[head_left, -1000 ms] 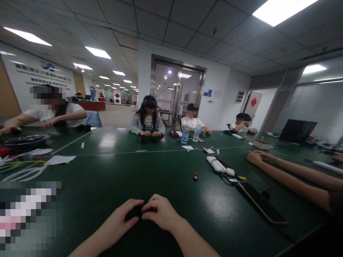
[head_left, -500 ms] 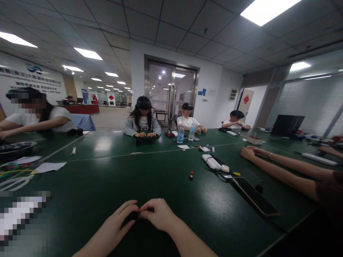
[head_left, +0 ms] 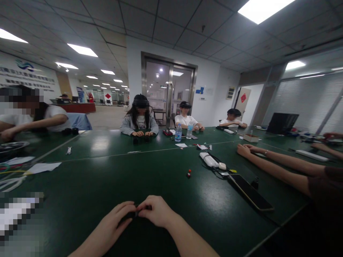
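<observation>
Both of my hands meet low in the middle of the view, over the green table point(head_left: 112, 182). My left hand point(head_left: 116, 219) curls its fingers and thumb around a small dark thing, mostly hidden by the fingers. From the right, my right hand point(head_left: 155, 212) pinches with thumb and forefinger at the same spot, its fingertips touching those of the left. What lies between them is too small and dark to name. Beyond my hands, a little to the right, a small red and dark object point(head_left: 189, 174) stands on the table.
To the right lie a phone point(head_left: 252, 192), a white power strip point(head_left: 209, 160) with cables and a co-worker's forearms point(head_left: 278, 167). Two water bottles point(head_left: 178, 134) stand farther back. Paper point(head_left: 44, 167) and cables point(head_left: 13, 182) are at left. Several people sit around the table.
The whole view has shifted slightly, so things appear a little farther left. My hands keep nearly the same pose, fingertips still together.
</observation>
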Tool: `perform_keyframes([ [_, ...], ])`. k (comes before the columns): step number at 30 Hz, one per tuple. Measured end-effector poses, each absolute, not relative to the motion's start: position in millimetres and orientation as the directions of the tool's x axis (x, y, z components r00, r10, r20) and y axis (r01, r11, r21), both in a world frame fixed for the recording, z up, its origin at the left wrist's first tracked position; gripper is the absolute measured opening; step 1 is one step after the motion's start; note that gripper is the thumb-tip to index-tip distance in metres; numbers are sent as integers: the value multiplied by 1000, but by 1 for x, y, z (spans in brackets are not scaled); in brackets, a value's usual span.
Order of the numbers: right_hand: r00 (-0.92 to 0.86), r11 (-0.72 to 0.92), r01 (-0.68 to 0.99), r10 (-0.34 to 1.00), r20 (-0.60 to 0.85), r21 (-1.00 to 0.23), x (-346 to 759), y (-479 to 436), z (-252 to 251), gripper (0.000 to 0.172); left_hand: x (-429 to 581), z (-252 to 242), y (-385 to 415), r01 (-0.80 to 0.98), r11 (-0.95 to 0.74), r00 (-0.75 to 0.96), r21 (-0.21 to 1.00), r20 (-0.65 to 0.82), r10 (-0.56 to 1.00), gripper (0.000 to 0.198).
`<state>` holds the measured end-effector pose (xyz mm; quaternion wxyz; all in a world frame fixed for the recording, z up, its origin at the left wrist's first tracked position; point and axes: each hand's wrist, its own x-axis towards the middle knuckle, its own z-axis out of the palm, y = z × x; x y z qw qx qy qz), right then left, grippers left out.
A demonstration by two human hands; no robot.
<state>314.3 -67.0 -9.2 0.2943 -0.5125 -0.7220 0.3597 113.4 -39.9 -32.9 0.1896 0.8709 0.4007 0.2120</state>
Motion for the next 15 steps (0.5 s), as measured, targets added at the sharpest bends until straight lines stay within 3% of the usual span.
perform_keyframes([
  [6, -265, 185, 513, 963, 50, -838, 315, -63, -16, 27, 113, -31, -43, 621, -692, 653, 367, 246, 716, 32],
  [10, -246, 80, 332, 969, -5, -940, 325, -60, -15, 41, 120, -22, -45, 638, -701, 667, 318, 226, 710, 34],
  [15, -145, -29, 128, 988, -48, -991, 340, -65, -5, 36, 85, -23, -21, 803, -562, 531, 201, 188, 826, 36],
])
